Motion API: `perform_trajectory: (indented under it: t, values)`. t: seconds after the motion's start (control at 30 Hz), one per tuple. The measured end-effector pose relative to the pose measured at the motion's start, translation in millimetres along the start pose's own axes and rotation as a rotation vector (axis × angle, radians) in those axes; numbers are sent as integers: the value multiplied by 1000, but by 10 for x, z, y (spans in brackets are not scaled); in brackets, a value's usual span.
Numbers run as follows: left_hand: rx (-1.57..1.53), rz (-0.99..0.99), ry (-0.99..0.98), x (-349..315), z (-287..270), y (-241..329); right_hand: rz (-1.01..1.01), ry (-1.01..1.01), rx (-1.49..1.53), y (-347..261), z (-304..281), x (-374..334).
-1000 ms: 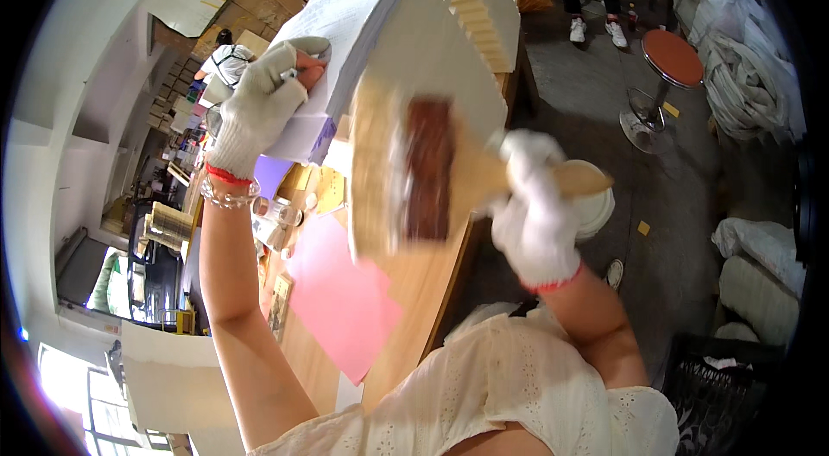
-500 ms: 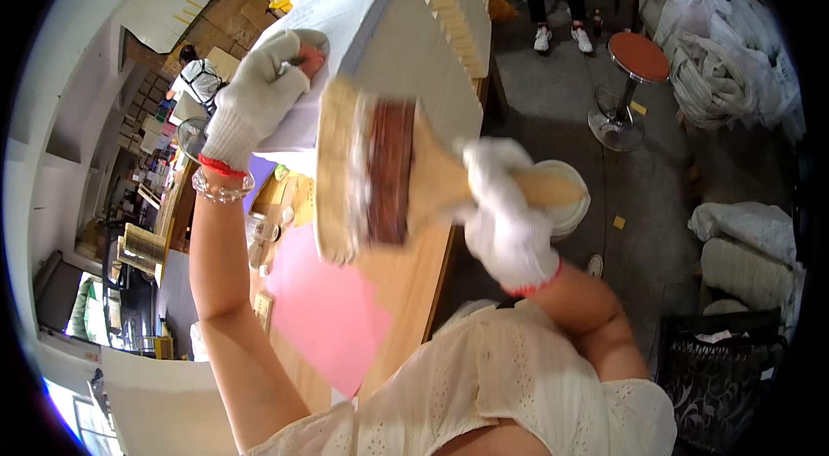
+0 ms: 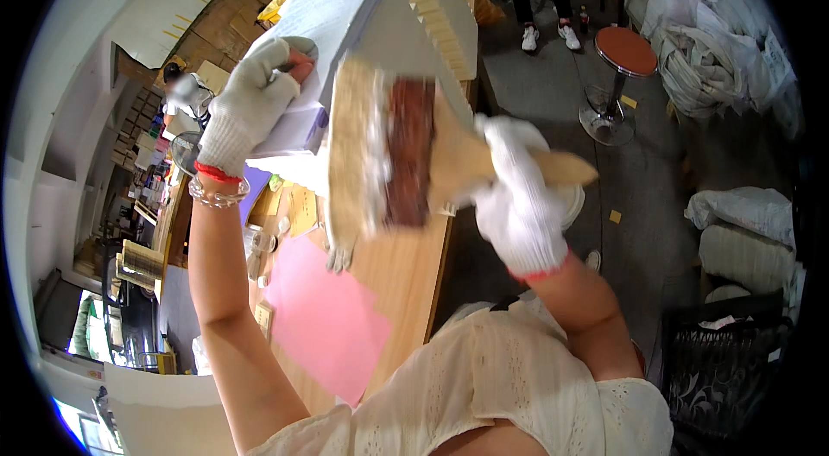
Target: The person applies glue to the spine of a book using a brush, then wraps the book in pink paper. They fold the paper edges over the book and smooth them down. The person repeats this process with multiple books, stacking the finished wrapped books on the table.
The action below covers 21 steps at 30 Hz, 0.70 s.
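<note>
Wooden table (image 3: pixel 397 270): runs from 7 o'clock up toward 12 o'clock. Pale stack (image 3: pixel 393 41): stands on the table at 11 to 12 o'clock, with a white top and purple marks at its edge. Stool (image 3: pixel 626 51): on the floor at 2 o'clock; round reddish-brown seat, metal base. Pink sheet (image 3: pixel 324 313): lies flat on the table at 7 o'clock.

Wide brush (image 3: pixel 408 152): held near the centre of view, bristles pointing to 9 o'clock, handle to 3 o'clock. It is blurred and overlaps the stack in view; contact between the two cannot be determined. White container (image 3: pixel 572 207): at 3 o'clock, partly hidden by the handle.

Right hand (image 3: pixel 521 201): at 3 o'clock, white-gloved, closed firmly around the brush handle. Left hand (image 3: pixel 255 102): at 10 o'clock, gloved with bare fingertips showing, fingers bent against the stack's left side; whether it grips anything cannot be determined. Clear jar (image 3: pixel 262 240): on the table between 8 and 9 o'clock, beside the pink sheet. Bracelet (image 3: pixel 218 193): on the left wrist at 9 o'clock, just below the red glove cuff.
</note>
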<state>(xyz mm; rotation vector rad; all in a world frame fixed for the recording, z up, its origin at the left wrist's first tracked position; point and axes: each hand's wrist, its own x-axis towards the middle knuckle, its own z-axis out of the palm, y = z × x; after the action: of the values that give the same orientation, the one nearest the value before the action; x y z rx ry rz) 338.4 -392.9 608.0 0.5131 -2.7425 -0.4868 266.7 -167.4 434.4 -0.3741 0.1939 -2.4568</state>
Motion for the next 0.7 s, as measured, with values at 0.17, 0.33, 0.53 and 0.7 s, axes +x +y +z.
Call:
perform_trajectory:
  t: [0.17,0.33,0.53,0.7]
  values:
    - [158,225,-14,37,-29,70,26,-174,-235,2,-127,-49]
    - [1,141,-72,40,-3,66,73,-208,-149,-279,-110,391]
    - [26,151,-51,111,12,215,31,-264,-214,-338,-390,1339]
    - [167,260,2,186,6,279,99,-429,-126,-508,-655,1934]
